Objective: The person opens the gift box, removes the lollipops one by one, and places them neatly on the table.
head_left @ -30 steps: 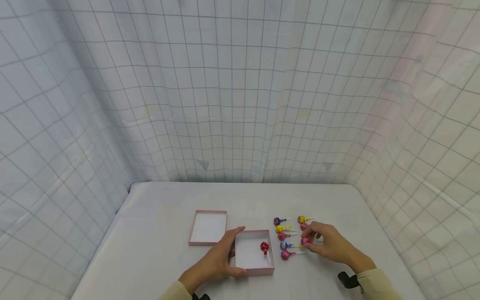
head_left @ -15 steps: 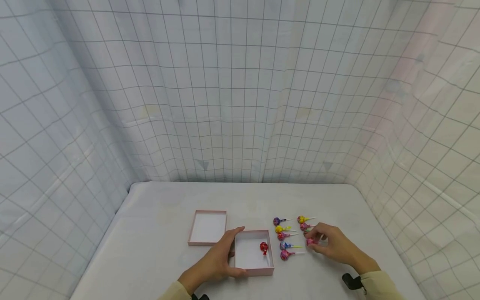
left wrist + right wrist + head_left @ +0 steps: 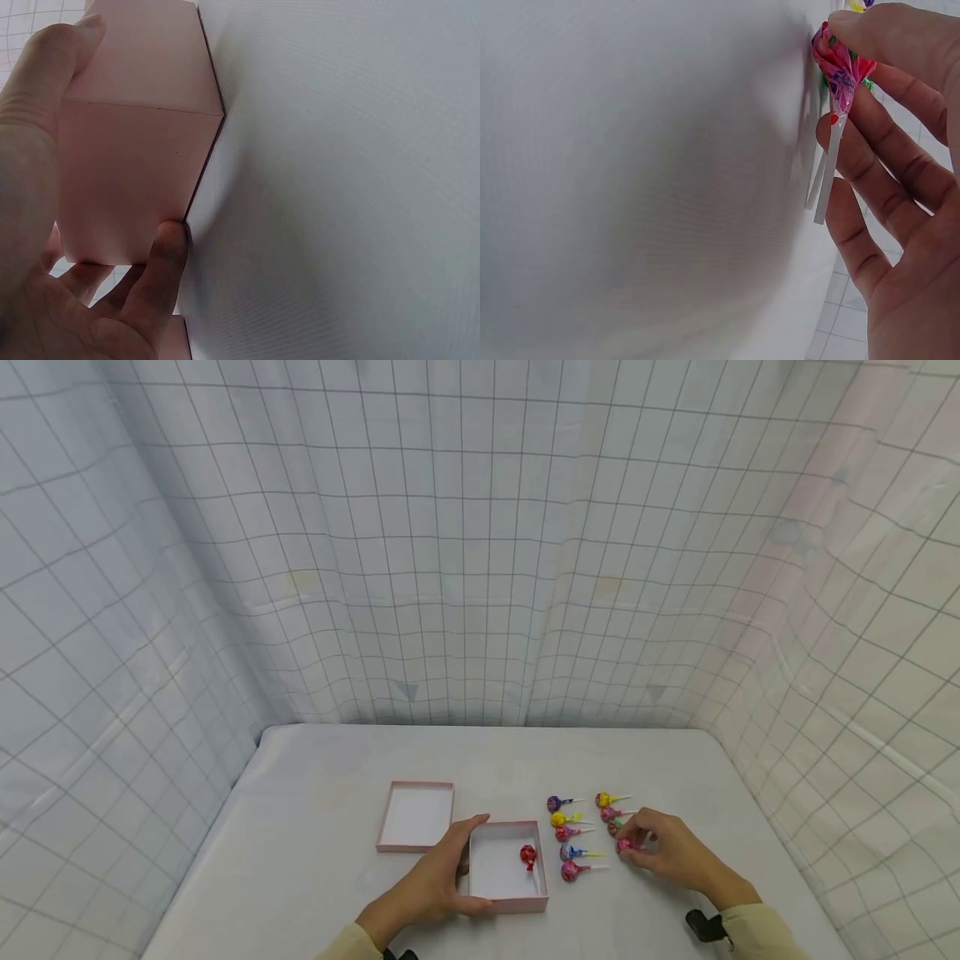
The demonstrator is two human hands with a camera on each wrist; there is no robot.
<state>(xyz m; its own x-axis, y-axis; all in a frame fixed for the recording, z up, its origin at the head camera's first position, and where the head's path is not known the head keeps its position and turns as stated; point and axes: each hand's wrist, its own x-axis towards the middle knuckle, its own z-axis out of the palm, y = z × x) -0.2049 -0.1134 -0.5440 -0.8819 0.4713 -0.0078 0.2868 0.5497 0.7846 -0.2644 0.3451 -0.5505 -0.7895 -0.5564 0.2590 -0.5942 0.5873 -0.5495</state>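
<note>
My left hand (image 3: pixel 433 881) grips the left side of a small open pink box (image 3: pixel 510 905), thumb on the near wall and fingers round the far left corner. One red lollipop (image 3: pixel 528 854) lies inside, against the box's right side. Between thumb and fingers, my right hand (image 3: pixel 670 852) pinches a pink-wrapped lollipop (image 3: pixel 838 67) by its head, close over the table; its white stick (image 3: pixel 828 180) points back toward the wrist. Just beyond those fingertips lie a brown-and-green lollipop (image 3: pixel 613 829), a pink one (image 3: pixel 608 814) and a yellow one (image 3: pixel 603 798), in a column.
Left of that column runs another: a purple lollipop (image 3: pixel 554 803), a yellow one (image 3: pixel 558 818), a red-pink one (image 3: pixel 562 833), a blue one (image 3: pixel 567 852) and a pink one (image 3: pixel 570 870). The box's lid (image 3: pixel 416 815) lies inside-up behind my left hand. White gridded curtains (image 3: pixel 480 610) surround the table.
My right hand has shifted a little to the right with the pink lollipop, away from the left column, uncovering the brown-and-green one. The left hand and box stay put.
</note>
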